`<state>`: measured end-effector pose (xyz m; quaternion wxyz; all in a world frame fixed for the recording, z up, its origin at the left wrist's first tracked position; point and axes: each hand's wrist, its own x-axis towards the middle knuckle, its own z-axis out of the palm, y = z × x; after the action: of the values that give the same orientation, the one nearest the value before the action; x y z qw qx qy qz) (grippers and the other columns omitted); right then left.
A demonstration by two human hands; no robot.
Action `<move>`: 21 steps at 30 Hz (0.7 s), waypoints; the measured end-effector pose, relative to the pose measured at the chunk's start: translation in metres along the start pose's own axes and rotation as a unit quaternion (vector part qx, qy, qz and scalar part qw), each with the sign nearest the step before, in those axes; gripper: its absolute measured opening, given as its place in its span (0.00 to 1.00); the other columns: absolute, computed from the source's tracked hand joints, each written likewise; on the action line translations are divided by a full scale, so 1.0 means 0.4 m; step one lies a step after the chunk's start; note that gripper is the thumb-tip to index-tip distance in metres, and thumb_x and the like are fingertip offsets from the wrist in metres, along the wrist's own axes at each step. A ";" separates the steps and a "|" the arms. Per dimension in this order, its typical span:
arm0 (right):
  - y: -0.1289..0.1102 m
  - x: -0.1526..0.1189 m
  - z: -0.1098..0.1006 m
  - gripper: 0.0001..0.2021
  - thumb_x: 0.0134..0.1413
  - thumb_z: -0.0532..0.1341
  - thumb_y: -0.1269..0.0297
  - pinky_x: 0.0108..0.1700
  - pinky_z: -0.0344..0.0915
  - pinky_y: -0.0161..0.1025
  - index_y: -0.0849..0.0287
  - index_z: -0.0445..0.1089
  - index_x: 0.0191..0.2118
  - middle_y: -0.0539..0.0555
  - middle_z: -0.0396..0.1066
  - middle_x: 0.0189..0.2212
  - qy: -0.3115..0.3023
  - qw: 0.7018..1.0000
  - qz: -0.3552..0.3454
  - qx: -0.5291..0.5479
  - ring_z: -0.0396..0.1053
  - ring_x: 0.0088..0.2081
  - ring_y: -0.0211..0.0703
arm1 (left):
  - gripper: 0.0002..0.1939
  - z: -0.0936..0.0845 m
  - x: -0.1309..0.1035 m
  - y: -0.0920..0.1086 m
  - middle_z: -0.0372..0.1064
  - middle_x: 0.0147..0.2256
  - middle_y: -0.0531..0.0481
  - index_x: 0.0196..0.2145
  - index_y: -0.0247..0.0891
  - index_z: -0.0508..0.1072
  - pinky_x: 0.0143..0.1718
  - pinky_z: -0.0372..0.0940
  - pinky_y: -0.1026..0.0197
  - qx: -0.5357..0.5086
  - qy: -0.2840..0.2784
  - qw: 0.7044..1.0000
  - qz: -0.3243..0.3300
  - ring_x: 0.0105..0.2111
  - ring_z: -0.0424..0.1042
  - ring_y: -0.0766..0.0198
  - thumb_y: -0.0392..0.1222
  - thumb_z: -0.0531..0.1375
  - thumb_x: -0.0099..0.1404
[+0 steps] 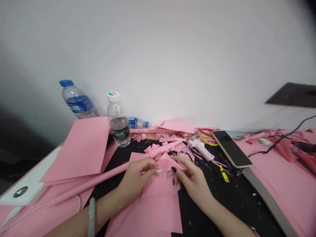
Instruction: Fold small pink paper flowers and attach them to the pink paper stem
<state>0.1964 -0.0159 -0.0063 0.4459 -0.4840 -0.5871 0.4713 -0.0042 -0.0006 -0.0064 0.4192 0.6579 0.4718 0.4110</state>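
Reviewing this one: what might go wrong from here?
The small pink paper piece, pinched between the left hand and right hand, might crease or tear.
The white-capped bottle stands beside large pink sheets; a knock could tip it onto them.
The glue gun lies among scraps; if hot, it might mark them.

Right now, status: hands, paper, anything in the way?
Left hand and right hand pinching small pink piece between them. Piece has a pointed top. Close beyond: pink roll; glue gun past right hand.
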 end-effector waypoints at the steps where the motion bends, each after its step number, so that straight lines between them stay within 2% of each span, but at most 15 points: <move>1: -0.002 0.002 0.001 0.16 0.55 0.61 0.63 0.21 0.62 0.34 0.55 0.66 0.49 0.46 0.68 0.19 0.003 0.999 0.013 0.030 0.64 0.18 0.38 | 0.03 0.000 0.000 0.000 0.74 0.26 0.52 0.26 0.38 0.76 0.29 0.61 0.64 -0.007 0.002 1.000 -0.001 0.26 0.69 0.64 0.36 0.64 0.58; 3: -0.004 0.006 0.004 0.16 0.53 0.63 0.61 0.21 0.63 0.33 0.55 0.63 0.48 0.47 0.71 0.21 -0.004 0.996 0.037 0.077 0.65 0.18 0.37 | 0.02 0.001 -0.002 0.000 0.74 0.27 0.52 0.27 0.38 0.76 0.30 0.62 0.64 -0.021 0.003 1.000 -0.006 0.27 0.70 0.63 0.37 0.64 0.58; 5: -0.005 0.010 0.005 0.11 0.54 0.63 0.57 0.20 0.62 0.32 0.57 0.65 0.38 0.48 0.72 0.21 -0.030 0.993 0.051 0.101 0.65 0.17 0.35 | 0.01 0.003 -0.005 -0.002 0.74 0.27 0.52 0.29 0.38 0.75 0.30 0.62 0.63 -0.043 0.004 0.999 -0.022 0.28 0.70 0.63 0.38 0.64 0.57; 6: -0.004 0.011 0.006 0.11 0.55 0.62 0.55 0.19 0.61 0.32 0.58 0.64 0.33 0.49 0.72 0.21 -0.043 0.992 0.055 0.104 0.65 0.16 0.35 | 0.03 0.004 -0.006 -0.003 0.74 0.27 0.52 0.30 0.38 0.75 0.30 0.62 0.63 -0.062 0.003 0.997 -0.034 0.27 0.71 0.63 0.38 0.65 0.57; 8: -0.001 0.010 0.007 0.16 0.57 0.60 0.52 0.19 0.60 0.31 0.58 0.62 0.27 0.50 0.72 0.20 -0.057 0.991 0.055 0.105 0.64 0.15 0.33 | 0.09 0.009 -0.006 -0.001 0.72 0.25 0.54 0.35 0.39 0.72 0.30 0.63 0.63 -0.124 0.002 0.990 -0.064 0.27 0.71 0.63 0.38 0.65 0.56; 10: 0.004 0.007 0.007 0.17 0.58 0.59 0.51 0.18 0.59 0.31 0.58 0.61 0.26 0.50 0.72 0.20 -0.050 0.992 0.051 0.102 0.63 0.14 0.33 | 0.17 0.014 -0.002 0.002 0.72 0.24 0.56 0.41 0.39 0.69 0.31 0.65 0.63 -0.200 -0.003 0.975 -0.100 0.27 0.73 0.63 0.38 0.67 0.54; 12: 0.008 0.004 0.008 0.17 0.58 0.60 0.51 0.18 0.58 0.31 0.58 0.61 0.26 0.49 0.71 0.19 -0.038 0.993 0.045 0.104 0.62 0.14 0.32 | 0.21 0.020 0.003 0.005 0.73 0.25 0.56 0.43 0.39 0.66 0.32 0.66 0.62 -0.257 -0.014 0.956 -0.139 0.27 0.74 0.63 0.40 0.68 0.53; 17: 0.009 -0.005 0.015 0.18 0.58 0.59 0.50 0.18 0.57 0.30 0.58 0.61 0.26 0.47 0.69 0.18 -0.032 0.994 0.045 0.096 0.61 0.14 0.32 | 0.16 0.035 0.004 -0.001 0.75 0.26 0.50 0.31 0.36 0.68 0.29 0.67 0.62 -0.292 -0.081 0.936 -0.181 0.24 0.73 0.65 0.51 0.65 0.56; 21: 0.004 -0.010 0.020 0.19 0.58 0.59 0.49 0.18 0.56 0.30 0.58 0.61 0.25 0.47 0.69 0.17 -0.042 0.995 0.050 0.080 0.61 0.14 0.32 | 0.17 0.048 -0.003 -0.004 0.71 0.22 0.53 0.30 0.36 0.69 0.23 0.64 0.64 -0.280 -0.074 0.943 -0.161 0.20 0.70 0.65 0.55 0.63 0.58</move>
<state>0.1892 -0.0209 -0.0094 0.4343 -0.4549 -0.5410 0.5583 0.0132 -0.0048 -0.0140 0.6811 0.4575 0.4049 0.4035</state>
